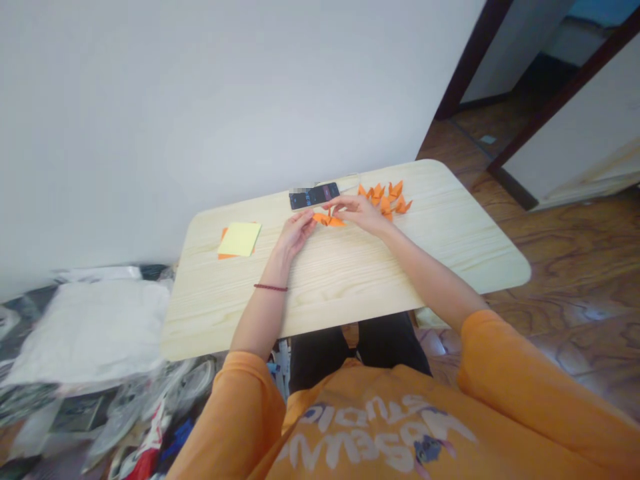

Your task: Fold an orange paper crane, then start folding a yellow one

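Between my hands, over the wooden table (350, 267), is an orange paper crane (329, 221) with its wings spread sideways. My left hand (299, 230) pinches the tip of its left wing. My right hand (361, 212) is closed on its upper right part, with thumb and forefinger together at the crane. Just right of my right hand stands a cluster of several folded orange paper cranes (395, 191), partly hidden behind that hand. A black phone (314, 196) with its screen lit lies just beyond my fingers.
A stack of yellow paper squares (240, 239) with orange paper beneath lies on the table's left side. A white wall (225, 100) runs along the back. Plastic-wrapped bags (100, 327) fill the floor at left; a doorway (520, 80) opens at right.
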Tool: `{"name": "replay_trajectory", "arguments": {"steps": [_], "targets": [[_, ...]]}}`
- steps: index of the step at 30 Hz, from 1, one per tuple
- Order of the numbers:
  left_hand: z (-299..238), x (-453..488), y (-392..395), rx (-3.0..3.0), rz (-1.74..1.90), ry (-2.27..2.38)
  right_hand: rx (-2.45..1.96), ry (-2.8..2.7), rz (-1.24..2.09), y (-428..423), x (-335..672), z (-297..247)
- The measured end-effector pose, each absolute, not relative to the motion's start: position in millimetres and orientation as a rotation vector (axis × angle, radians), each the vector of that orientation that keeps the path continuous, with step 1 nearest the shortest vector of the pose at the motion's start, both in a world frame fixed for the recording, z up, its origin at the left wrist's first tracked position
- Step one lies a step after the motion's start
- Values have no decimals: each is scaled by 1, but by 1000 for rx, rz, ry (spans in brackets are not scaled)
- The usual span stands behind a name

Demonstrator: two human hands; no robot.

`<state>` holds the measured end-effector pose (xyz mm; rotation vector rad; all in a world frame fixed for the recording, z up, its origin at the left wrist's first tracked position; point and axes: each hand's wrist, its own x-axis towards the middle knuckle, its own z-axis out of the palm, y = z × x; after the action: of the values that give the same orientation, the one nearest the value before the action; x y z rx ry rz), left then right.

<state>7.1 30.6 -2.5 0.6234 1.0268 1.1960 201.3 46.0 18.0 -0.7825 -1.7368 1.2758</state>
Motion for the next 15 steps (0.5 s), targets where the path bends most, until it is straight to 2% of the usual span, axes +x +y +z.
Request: {"name": "replay_trajectory", "arguments": {"steps": [7, 15], "targets": [[-5, 6, 33, 645, 1193, 989, -834, -1678, 1238, 48, 198, 11], [-16, 25, 37, 827, 1367, 1095, -951, -1623, 1148, 57, 194, 16]]}}
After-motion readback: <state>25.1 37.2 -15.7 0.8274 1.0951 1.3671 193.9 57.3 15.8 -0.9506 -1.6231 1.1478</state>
